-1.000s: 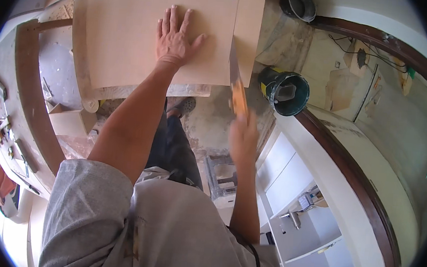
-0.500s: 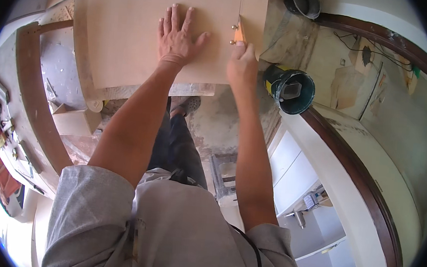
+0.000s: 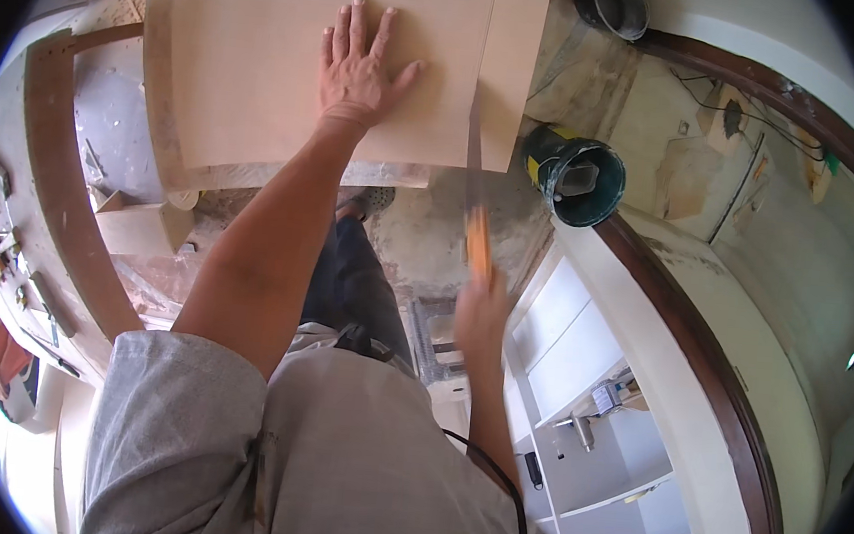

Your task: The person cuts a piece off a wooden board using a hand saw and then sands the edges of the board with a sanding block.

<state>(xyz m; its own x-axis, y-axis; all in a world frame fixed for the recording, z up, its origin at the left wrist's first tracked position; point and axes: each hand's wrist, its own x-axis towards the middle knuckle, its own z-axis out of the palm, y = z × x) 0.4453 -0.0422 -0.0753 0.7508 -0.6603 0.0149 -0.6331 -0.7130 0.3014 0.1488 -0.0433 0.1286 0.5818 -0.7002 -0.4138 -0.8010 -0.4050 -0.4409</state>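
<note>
My left hand [image 3: 354, 83] lies flat with fingers spread on a large light-brown board [image 3: 252, 63]. Closer to my body, my right hand [image 3: 481, 316] is closed round the orange handle of a handsaw [image 3: 473, 160]. The saw's thin blade reaches away from me to the board, meeting it at a straight cut line near the right side. That line runs on toward the far edge. My right hand is somewhat blurred, and the saw's far tip is hard to make out.
A dark bucket [image 3: 589, 194] with a clear container inside stands right of the board, and another dark bucket [image 3: 613, 9] is farther off. Tools lie on a bench [image 3: 31, 266] at the left. A white cabinet [image 3: 621, 473] with open shelves is at lower right.
My right hand has pulled the saw back toward my body, so its blade now shows beyond the board's near edge. My left hand has stayed flat on the board.
</note>
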